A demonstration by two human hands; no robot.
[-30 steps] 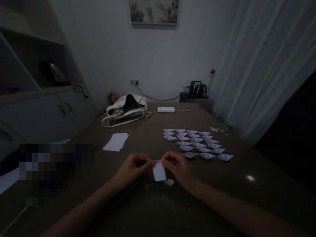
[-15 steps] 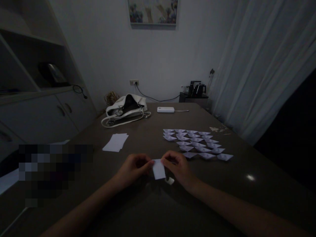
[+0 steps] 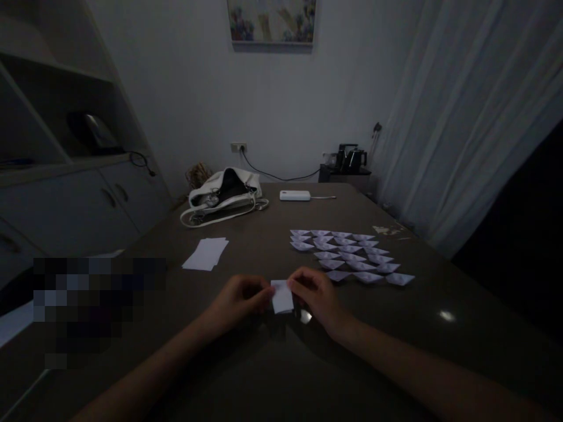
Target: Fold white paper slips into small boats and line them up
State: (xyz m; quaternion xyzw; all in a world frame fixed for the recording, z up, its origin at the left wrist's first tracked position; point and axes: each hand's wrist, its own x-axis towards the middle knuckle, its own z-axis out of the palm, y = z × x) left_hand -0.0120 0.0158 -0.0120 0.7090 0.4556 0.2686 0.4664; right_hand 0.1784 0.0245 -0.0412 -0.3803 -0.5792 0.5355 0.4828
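Note:
Between my two hands is a small folded piece of white paper [image 3: 282, 298], held just above the dark table [image 3: 246, 375]. My left hand [image 3: 244, 296] pinches its left edge between thumb and fingers. At the upper right corner, my right hand [image 3: 319, 299] grips the same paper with thumb and forefinger. Beyond my right hand, several folded paper boats [image 3: 367, 277] stand in rows. A few flat sheets of white paper [image 3: 205, 254] lie overlapping ahead of my left hand.
A white handbag [image 3: 224, 196] lies gaping at the far left of the table. Near the far edge is a white power bank [image 3: 295, 196] with a short cable. A blurred-out patch [image 3: 97, 305] covers things at the left. Behind the table stands a black kettle [image 3: 355, 159].
The folded paper has tipped and shifted slightly upward between my fingers, and its lower edge now shows separate layers. Both hands keep their pinch on it.

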